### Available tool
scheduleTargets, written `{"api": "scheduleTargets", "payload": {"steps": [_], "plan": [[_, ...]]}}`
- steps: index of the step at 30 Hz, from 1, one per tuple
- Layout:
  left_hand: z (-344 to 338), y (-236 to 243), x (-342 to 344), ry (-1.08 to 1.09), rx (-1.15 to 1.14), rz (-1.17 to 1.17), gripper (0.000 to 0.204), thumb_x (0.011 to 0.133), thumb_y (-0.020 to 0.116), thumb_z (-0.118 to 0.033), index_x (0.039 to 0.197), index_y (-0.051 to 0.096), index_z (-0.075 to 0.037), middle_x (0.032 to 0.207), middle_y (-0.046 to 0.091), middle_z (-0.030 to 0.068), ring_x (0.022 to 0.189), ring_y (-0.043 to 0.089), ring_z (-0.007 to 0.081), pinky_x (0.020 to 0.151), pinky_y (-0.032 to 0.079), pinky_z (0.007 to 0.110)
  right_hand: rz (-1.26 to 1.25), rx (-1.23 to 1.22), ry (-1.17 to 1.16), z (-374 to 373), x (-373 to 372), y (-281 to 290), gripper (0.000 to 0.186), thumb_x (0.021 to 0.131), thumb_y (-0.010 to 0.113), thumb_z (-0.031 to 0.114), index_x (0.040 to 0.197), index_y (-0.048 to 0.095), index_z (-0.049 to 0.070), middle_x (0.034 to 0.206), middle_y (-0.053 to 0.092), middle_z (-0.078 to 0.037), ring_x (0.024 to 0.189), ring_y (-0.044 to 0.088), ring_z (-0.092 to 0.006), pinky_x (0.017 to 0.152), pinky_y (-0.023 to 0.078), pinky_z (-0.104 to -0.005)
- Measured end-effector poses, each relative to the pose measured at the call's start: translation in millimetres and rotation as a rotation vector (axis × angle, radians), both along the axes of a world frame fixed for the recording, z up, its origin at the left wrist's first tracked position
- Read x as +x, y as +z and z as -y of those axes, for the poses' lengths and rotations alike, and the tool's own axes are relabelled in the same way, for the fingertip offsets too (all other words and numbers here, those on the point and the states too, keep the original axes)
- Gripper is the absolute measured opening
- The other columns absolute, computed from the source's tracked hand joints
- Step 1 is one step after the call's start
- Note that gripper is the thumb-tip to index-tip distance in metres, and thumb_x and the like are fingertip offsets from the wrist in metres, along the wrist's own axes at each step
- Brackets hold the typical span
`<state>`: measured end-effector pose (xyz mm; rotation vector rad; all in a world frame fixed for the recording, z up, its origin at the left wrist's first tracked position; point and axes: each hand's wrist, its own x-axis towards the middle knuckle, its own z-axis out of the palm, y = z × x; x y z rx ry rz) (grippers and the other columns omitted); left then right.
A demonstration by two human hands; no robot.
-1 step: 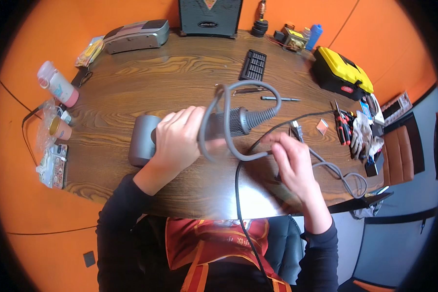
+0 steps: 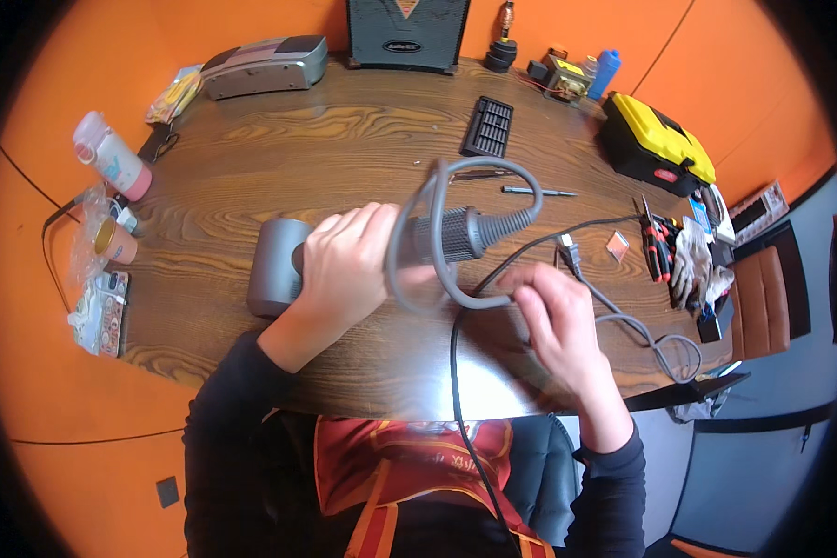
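My left hand (image 2: pixel 346 265) is wrapped round the handle of a grey hair dryer (image 2: pixel 275 268), which lies sideways above the table, its round head to the left. The ribbed, perforated handle end points right. From there a thick grey cord (image 2: pixel 534 177) rises and curves back in a loose loop around the handle, partly blurred. My right hand (image 2: pixel 560 321) pinches the cord to the right of the handle, fingers closed. The cord's lower run trails right to a plug (image 2: pixel 568 249) and coil on the table.
A black cable (image 2: pixel 456 372) crosses the table and hangs over the near edge. A bit case (image 2: pixel 488 126) and screwdriver (image 2: pixel 539 192) lie beyond. At right are pliers (image 2: pixel 657 249), gloves (image 2: pixel 690 265) and a yellow-black toolbox (image 2: pixel 660 139). A tumbler (image 2: pixel 112 158) and paper cup (image 2: pixel 115 244) stand at left.
The view has shifted very slightly. My right hand's fingers have moved a little on the cord; the hair dryer stays in my left hand.
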<state>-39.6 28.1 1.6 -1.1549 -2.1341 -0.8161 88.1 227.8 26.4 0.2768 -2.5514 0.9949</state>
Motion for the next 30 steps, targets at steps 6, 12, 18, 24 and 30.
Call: {"api": "scheduleTargets", "payload": {"steps": [6,12,18,24,30], "plan": [[-3.5,-1.6,-2.1,0.010,0.051,0.102,0.044,0.061,0.082,-0.023,0.092,0.057,-0.004,0.079,0.064,0.0110,0.070,0.065,0.0268,0.063,0.051,0.035,-0.075,0.384,0.279,34.8,7.1,-9.2,0.013,0.080,0.067,0.019,0.087,0.061,0.009,0.066,0.047,-0.004,0.050,0.054,-0.0193,0.042,0.045,-0.0318],[27.2,21.2,-11.5,-0.103,0.000,0.407,0.051,0.064,0.080,-0.016,0.103,0.050,-0.003,0.091,0.063,0.0155,0.083,0.064,0.0298,0.070,0.050,0.036,0.004,0.544,0.067,23.7,-24.2,-19.2,0.008,0.079,0.067,0.015,0.084,0.064,0.009,0.069,0.053,-0.007,0.053,0.060,-0.0239,0.047,0.051,-0.0337],[23.9,6.3,8.6,-0.404,-0.275,0.282,0.030,0.076,0.064,-0.006,0.100,0.048,-0.001,0.091,0.058,0.0137,0.089,0.058,0.0305,0.078,0.043,0.039,-0.076,0.322,-0.126,-5.9,-94.9,1.2,0.016,0.087,0.062,0.016,0.088,0.059,0.000,0.075,0.060,-0.018,0.068,0.060,-0.0292,0.062,0.048,-0.0359],[13.7,-12.4,17.1,-0.318,-0.354,0.262,0.048,0.054,0.074,0.000,0.095,0.049,-0.001,0.091,0.053,0.0139,0.092,0.054,0.0323,0.081,0.043,0.038,0.064,0.083,0.140,8.2,-68.8,40.7,0.020,0.087,0.061,0.017,0.082,0.054,-0.001,0.067,0.057,-0.018,0.061,0.059,-0.0355,0.054,0.045,-0.0382],[19.6,-10.7,0.0,0.047,-0.089,0.185,0.040,0.061,0.077,-0.015,0.088,0.049,-0.006,0.071,0.059,0.0104,0.072,0.060,0.0309,0.068,0.044,0.040,-0.104,0.342,0.244,54.0,5.2,37.4,0.031,0.078,0.059,0.001,0.109,0.056,-0.003,0.065,0.052,-0.008,0.049,0.054,-0.0195,0.045,0.046,-0.0304]]}}
